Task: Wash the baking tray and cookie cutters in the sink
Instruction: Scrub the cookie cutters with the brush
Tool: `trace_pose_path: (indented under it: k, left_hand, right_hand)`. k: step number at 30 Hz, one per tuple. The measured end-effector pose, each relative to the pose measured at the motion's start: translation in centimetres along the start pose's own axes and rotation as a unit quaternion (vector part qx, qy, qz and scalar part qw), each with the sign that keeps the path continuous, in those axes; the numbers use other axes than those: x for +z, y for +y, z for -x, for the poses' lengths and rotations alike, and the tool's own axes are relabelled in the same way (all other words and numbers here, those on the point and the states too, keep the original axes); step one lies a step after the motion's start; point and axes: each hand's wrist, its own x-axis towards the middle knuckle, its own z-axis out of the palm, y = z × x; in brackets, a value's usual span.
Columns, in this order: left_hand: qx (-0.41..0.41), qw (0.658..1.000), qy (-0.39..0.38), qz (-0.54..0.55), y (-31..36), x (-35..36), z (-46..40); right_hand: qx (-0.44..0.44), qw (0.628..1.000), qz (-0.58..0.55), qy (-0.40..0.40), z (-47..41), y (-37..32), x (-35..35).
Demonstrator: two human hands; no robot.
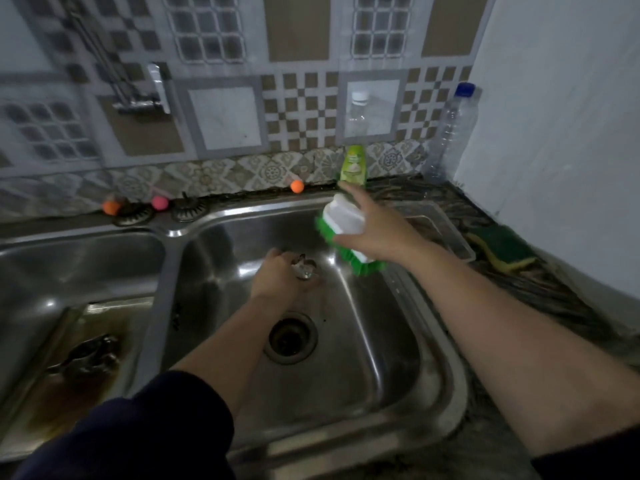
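My left hand (pixel 277 277) is low inside the right basin of the steel sink (pixel 381 341), closed around a small shiny metal cookie cutter (pixel 306 268). My right hand (pixel 375 225) hovers over the basin's back right corner, gripping a white scrubbing brush with green bristles (pixel 343 220), bristles facing down and left. The baking tray (pixel 45 368), brown-stained, lies in the left basin with dark cookie cutters (pixel 91 353) on it. The sink drain (pixel 292 337) is open and bare.
A green dish-soap bottle (pixel 353 166) stands behind the sink beside two clear plastic bottles (pixel 450 129). A clear plastic container (pixel 440 226) and a green sponge (pixel 502 245) lie on the right counter. The faucet (pixel 157 88) is on the wall at back left.
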Motion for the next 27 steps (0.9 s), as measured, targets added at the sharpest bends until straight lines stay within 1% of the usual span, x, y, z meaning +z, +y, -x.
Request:
trace_pose_path:
  k: [4, 5, 7, 9, 10, 11, 15, 17, 19, 20, 21, 22, 23, 24, 25, 26, 27]
  left_hand:
    - [-0.002, 1.0, 0.001, -0.013, -1.4, -3.8, 1.1]
    - [-0.002, 1.0, 0.005, -0.018, -1.7, -4.4, 1.6]
    - [-0.011, 1.0, 0.018, -0.015, -2.7, -5.2, 2.5]
    - [-0.017, 0.999, 0.032, -0.019, -3.3, -5.0, 3.0]
    - [-0.026, 0.999, 0.041, -0.02, -5.1, -6.1, 3.6]
    - [-0.033, 0.998, 0.047, -0.021, -6.6, -7.1, 4.1]
    - [-0.047, 0.997, 0.062, -0.017, -8.2, -8.0, 4.2]
    - [-0.029, 0.998, 0.058, -0.011, -8.8, -8.3, 4.3]
    - [-0.004, 0.999, 0.041, -0.015, -8.8, -8.0, 4.6]
    - [0.002, 0.999, 0.034, -0.01, -8.6, -7.6, 4.8]
    - [-0.005, 1.0, 0.031, 0.004, -8.5, -7.3, 5.0]
    - [-0.024, 0.998, 0.038, 0.044, -8.4, -7.0, 5.0]
    - [-0.067, 0.99, 0.041, 0.114, -8.3, -6.9, 5.0]
    - [-0.126, 0.966, 0.029, 0.223, -8.2, -6.9, 4.8]
    - [-0.181, 0.917, 0.001, 0.356, -8.2, -6.9, 4.4]
    - [-0.215, 0.847, -0.034, 0.484, -8.2, -6.9, 4.1]
    - [-0.23, 0.774, -0.062, 0.587, -8.1, -6.9, 3.8]
  right_hand:
    - [0.002, 0.997, 0.059, -0.059, 0.9, -3.1, 5.1]
    - [0.01, 0.996, 0.067, -0.062, 1.1, -3.7, 6.2]
    - [0.011, 0.997, 0.068, -0.03, 1.1, -4.9, 7.9]
    - [0.01, 0.998, 0.055, 0.0, 0.9, -5.4, 8.7]
    - [0.004, 0.999, 0.047, 0.001, 1.0, -7.3, 9.8]
    - [0.005, 0.999, 0.033, -0.006, 1.2, -8.6, 10.6]
    - [0.011, 0.999, -0.011, -0.033, 2.1, -7.7, 10.8]
    - [0.0, 1.0, -0.007, -0.013, 2.2, -8.4, 11.1]
    - [-0.002, 0.999, 0.011, 0.031, 1.8, -9.5, 11.5]
    - [0.01, 0.998, 0.0, 0.056, 1.6, -10.0, 11.5]
    - [0.028, 0.996, -0.027, 0.079, 1.3, -10.2, 11.4]
    - [0.047, 0.992, -0.066, 0.097, 1.1, -10.3, 11.2]
    - [0.06, 0.988, -0.106, 0.099, 0.9, -10.2, 10.9]
    - [0.061, 0.985, -0.134, 0.089, 0.9, -10.0, 10.8]
    - [0.054, 0.985, -0.148, 0.066, 1.3, -9.8, 10.9]
    - [0.046, 0.987, -0.152, 0.041, 1.8, -9.6, 11.2]
    - [0.039, 0.989, -0.143, 0.021, 2.6, -9.6, 11.8]
